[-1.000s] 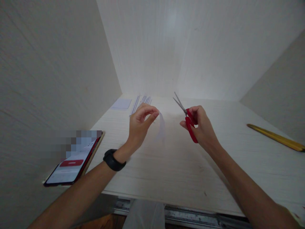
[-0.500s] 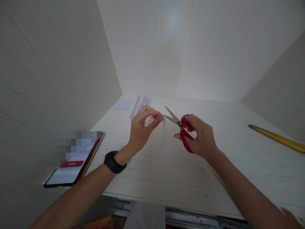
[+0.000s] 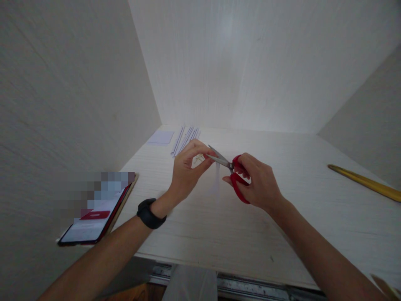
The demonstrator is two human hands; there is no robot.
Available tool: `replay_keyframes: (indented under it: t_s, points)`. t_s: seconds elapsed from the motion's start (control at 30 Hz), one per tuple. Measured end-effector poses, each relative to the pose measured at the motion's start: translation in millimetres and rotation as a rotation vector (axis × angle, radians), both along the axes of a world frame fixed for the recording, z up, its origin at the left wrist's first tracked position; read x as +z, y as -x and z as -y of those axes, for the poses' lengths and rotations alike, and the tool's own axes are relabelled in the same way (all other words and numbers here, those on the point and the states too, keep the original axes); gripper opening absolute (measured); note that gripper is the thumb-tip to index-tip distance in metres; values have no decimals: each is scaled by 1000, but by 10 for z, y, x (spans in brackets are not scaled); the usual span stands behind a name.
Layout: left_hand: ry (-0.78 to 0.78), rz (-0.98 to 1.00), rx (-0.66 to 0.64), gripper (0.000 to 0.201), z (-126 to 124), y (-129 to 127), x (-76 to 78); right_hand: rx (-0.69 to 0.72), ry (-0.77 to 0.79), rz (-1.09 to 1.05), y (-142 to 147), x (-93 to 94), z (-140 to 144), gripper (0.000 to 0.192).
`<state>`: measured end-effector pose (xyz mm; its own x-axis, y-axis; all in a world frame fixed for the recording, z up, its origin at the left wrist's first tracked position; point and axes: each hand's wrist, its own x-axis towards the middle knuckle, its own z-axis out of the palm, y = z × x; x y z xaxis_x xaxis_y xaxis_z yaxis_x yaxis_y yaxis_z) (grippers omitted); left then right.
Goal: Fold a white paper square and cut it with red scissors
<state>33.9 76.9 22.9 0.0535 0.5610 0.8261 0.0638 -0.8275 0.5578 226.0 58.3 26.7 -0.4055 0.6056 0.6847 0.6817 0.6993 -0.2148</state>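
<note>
1. Phone [image 3: 94, 213] lies at the far left of your table [image 3: 219, 225], untouched.
2. Your left hand [image 3: 188, 171] pinches a thin paper strip [image 3: 216, 179], which hangs down above the table.
3. Your right hand [image 3: 257, 184] grips the red scissors [image 3: 233, 173], blades parted at the strip's top; no cut shows yet.
4. Cut strips [image 3: 186, 138] lie at the back; the ruler [image 3: 363, 182] lies far right.

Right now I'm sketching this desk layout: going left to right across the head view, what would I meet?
Phone → black wristband → left hand pinching a paper strip → red-handled scissors in the right hand → yellow ruler.
</note>
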Motion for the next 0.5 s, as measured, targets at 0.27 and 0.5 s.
replay_keyframes:
  t_s: [0.27,0.5]
  points:
    - [-1,-18,0,10,6,1,-5,-30,9,9,-2,-11,1,28]
    - [73,11,-6,3,9,3,-32,-62,16,24,6,-14,12,23]
